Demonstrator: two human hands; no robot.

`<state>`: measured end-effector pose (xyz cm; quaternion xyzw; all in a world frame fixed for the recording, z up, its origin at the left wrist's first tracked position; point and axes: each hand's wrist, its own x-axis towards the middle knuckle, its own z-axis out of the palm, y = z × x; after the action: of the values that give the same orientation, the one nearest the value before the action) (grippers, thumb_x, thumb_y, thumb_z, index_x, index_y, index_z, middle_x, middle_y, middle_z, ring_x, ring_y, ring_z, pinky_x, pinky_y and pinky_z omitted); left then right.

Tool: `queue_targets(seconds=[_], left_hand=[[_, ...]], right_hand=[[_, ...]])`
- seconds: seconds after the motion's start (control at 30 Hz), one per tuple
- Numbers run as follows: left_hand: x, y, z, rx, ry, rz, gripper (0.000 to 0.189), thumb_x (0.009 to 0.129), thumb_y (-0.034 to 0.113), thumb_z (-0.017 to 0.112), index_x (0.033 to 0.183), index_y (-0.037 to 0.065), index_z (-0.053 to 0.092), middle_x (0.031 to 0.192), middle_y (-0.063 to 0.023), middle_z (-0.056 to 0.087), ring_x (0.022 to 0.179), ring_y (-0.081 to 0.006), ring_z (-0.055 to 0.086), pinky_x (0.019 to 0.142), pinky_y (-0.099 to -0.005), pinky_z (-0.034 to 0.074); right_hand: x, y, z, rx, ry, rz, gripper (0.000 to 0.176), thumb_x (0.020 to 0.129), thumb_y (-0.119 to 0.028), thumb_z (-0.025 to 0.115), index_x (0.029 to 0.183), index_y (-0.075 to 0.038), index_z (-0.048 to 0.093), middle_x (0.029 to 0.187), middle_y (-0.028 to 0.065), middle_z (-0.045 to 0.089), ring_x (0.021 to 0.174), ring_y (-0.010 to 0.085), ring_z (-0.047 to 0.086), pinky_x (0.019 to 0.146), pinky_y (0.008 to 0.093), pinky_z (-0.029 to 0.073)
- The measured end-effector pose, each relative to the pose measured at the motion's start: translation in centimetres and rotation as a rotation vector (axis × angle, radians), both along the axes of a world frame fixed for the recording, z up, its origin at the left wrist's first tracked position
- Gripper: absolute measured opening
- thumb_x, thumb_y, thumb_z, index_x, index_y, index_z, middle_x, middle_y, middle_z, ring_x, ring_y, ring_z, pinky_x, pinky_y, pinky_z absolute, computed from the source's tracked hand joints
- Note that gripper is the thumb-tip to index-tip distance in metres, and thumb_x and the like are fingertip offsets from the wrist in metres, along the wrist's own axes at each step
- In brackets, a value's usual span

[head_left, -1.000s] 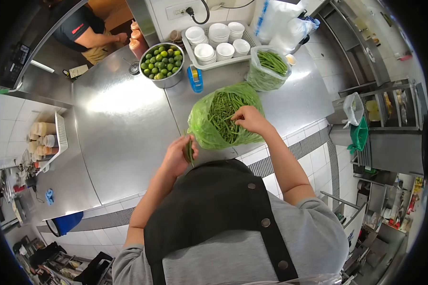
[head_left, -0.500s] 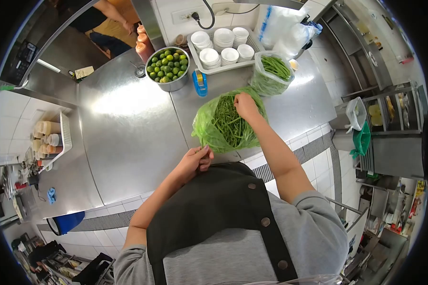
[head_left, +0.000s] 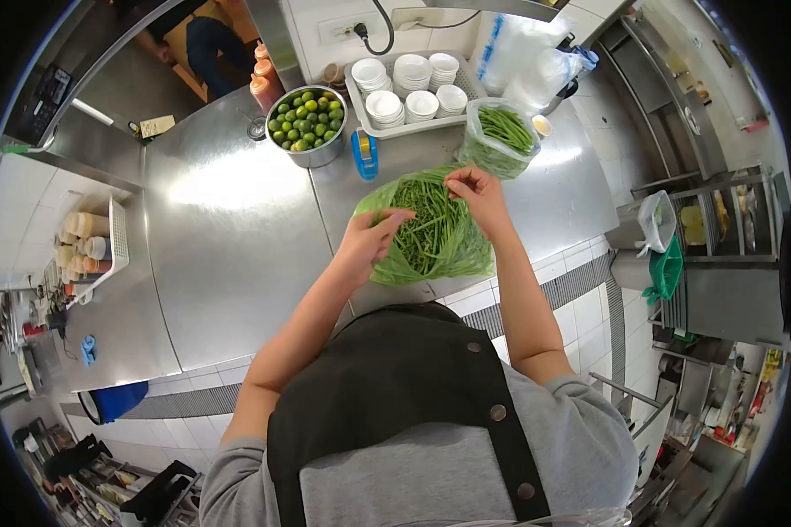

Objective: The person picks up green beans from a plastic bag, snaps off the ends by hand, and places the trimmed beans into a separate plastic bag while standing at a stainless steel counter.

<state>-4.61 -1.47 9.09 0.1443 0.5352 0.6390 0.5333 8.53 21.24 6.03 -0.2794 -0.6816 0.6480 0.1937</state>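
Note:
A green plastic bag [head_left: 466, 255] stands wide open on the steel counter, full of thin green stalks [head_left: 426, 230]. Over the bag's left part is my left hand [head_left: 371, 241], its thumb and forefinger reaching above the stalks with a gap between them and nothing visible held. My right hand [head_left: 477, 195] is at the upper right of the opening, fingertips pinched together; what they hold is too small to make out. Behind it, a clear bag [head_left: 494, 158] holds green beans [head_left: 507, 130].
Behind the bags are a metal pot of limes [head_left: 308, 120], a blue tape dispenser [head_left: 365, 155] and a white tray [head_left: 387, 133] with stacked small bowls. Orange-red bottles [head_left: 263, 88] stand at the back. A white basket [head_left: 117, 237] is at left. Another person [head_left: 213, 48] stands beyond the counter.
My left hand has moved up from the bag's lower left edge to over the stalks. My right hand has shifted slightly right. The other person has changed position.

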Motion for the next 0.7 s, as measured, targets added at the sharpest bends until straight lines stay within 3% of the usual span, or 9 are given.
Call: queue_targets(seconds=[0.07,0.17,0.27,0.37,0.47,0.57,0.67,0.7], left_hand=[[0.8,3.2,-1.4,0.015,0.535,0.052,0.03,0.091,0.021,0.073,0.112,0.001,0.072,0.079,-0.0006,0.062,0.066,-0.0107,0.054,0.058,-0.027,0.044],[1.3,6.1,-4.1,-0.014,0.725,0.006,0.027,0.083,0.019,0.081,0.104,0.003,0.077,0.09,-0.0042,0.071,0.073,-0.0087,0.058,0.066,-0.028,0.049],[1.9,7.1,-2.8,-0.168,0.728,-0.012,0.028,0.082,0.022,0.082,0.102,0.002,0.077,0.083,-0.0054,0.072,0.069,-0.0082,0.056,0.066,-0.0288,0.048],[2.9,7.6,-1.6,-0.08,0.752,-0.02,0.027,0.084,0.022,0.081,0.099,0.0,0.077,0.076,-0.0067,0.072,0.07,-0.0072,0.057,0.067,-0.0298,0.048],[2.8,8.6,-3.7,-0.048,0.724,-0.059,0.02,0.085,0.019,0.079,0.096,0.002,0.077,0.079,-0.0075,0.071,0.07,-0.0122,0.061,0.066,-0.0305,0.048],[2.6,8.8,-3.4,-0.024,1.156,0.062,0.015,0.084,0.014,0.077,0.096,0.005,0.077,0.081,-0.0084,0.069,0.069,-0.02,0.061,0.065,-0.0309,0.048],[2.6,8.1,-3.1,-0.052,1.362,0.144,0.017,0.082,0.01,0.076,0.099,0.008,0.076,0.084,-0.0105,0.067,0.07,-0.028,0.06,0.063,-0.033,0.048],[2.2,7.9,-3.3,-0.053,1.316,0.178,0.017,0.083,0.01,0.076,0.099,0.007,0.076,0.083,-0.0091,0.067,0.067,-0.0252,0.058,0.061,-0.0321,0.047]], right_hand=[[0.2,-0.7,0.4,-0.014,-0.01,0.051,0.007,0.093,-0.004,0.067,0.098,0.0,0.068,0.087,0.0024,0.069,0.079,0.0089,0.063,0.072,0.0236,0.051],[0.3,-1.4,0.5,-0.087,0.025,0.069,0.007,0.093,-0.004,0.067,0.099,0.0,0.068,0.087,0.0024,0.068,0.08,0.0089,0.063,0.074,0.0238,0.051],[0.9,-1.2,0.3,-0.111,0.066,0.052,0.007,0.093,-0.006,0.067,0.098,-0.001,0.068,0.086,0.0017,0.067,0.08,0.0088,0.061,0.075,0.0241,0.05],[1.8,-0.8,0.7,-0.086,0.055,0.049,0.007,0.094,-0.009,0.066,0.097,-0.002,0.066,0.084,-0.0006,0.063,0.078,0.0083,0.057,0.074,0.0245,0.047],[2.0,-0.2,1.1,-0.043,0.039,0.091,0.01,0.096,-0.012,0.065,0.096,-0.003,0.064,0.082,-0.0025,0.059,0.077,0.0078,0.052,0.072,0.0245,0.044],[2.0,0.8,1.4,-0.077,-0.007,0.18,0.011,0.096,-0.014,0.065,0.096,-0.003,0.063,0.081,-0.0032,0.058,0.077,0.0075,0.051,0.071,0.0242,0.043],[1.9,1.5,0.8,-0.261,-0.035,0.291,0.01,0.095,-0.013,0.066,0.095,-0.004,0.064,0.08,-0.0023,0.059,0.077,0.0073,0.051,0.072,0.024,0.043],[1.9,1.7,0.4,-0.315,-0.046,0.309,0.01,0.094,-0.014,0.067,0.093,-0.004,0.065,0.08,-0.0016,0.06,0.077,0.0071,0.052,0.072,0.0238,0.043]])
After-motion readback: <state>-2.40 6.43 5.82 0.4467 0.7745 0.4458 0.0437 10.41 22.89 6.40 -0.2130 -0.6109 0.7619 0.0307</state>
